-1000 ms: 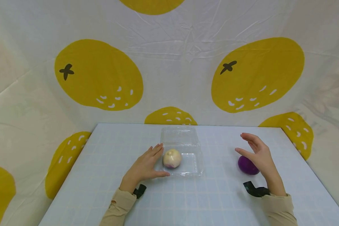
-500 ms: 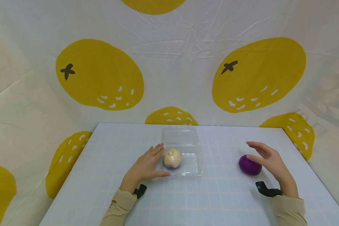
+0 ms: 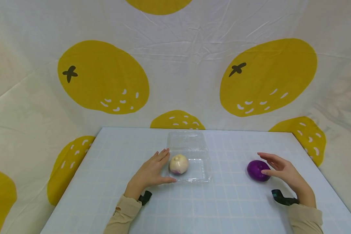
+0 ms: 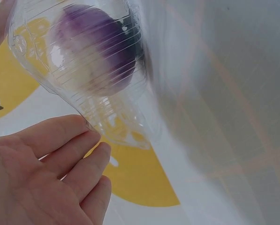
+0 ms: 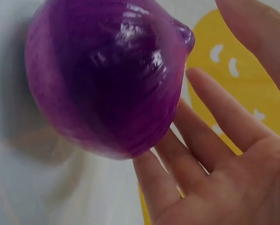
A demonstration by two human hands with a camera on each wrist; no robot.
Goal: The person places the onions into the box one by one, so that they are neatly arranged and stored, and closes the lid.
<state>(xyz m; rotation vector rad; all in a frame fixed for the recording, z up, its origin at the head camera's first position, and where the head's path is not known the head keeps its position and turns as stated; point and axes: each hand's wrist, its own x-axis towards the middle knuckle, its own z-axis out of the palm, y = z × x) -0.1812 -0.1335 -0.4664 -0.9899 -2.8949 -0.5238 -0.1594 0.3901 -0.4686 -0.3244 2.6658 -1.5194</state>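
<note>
A turnip point(image 3: 179, 164), cream with a purple end, sits in the left part of a clear plastic clamshell container point(image 3: 198, 170) whose lid is folded back. Along the container's left side lies my left hand point(image 3: 149, 171), thumb spread at the front corner. In the left wrist view its fingertips are right at the container's edge, and the turnip point(image 4: 95, 51) shows through the ribbed wall. A shiny purple onion point(image 3: 255, 170) is on the table at the right. My right hand point(image 3: 288, 172) is beside it, thumb and fingers apart. The right wrist view has the onion point(image 5: 107, 79) in front of extended fingers.
The table point(image 3: 222, 208) has a pale checked covering. Behind and beside it hangs a white cloth point(image 3: 184, 81) printed with large yellow fruit. A dark wrist camera point(image 3: 283, 198) juts from the right wrist, another dark camera point(image 3: 145, 197) from the left.
My right hand has moved rightward and lower, from over the purple onion to its right side. The left hand, container and turnip stay put.
</note>
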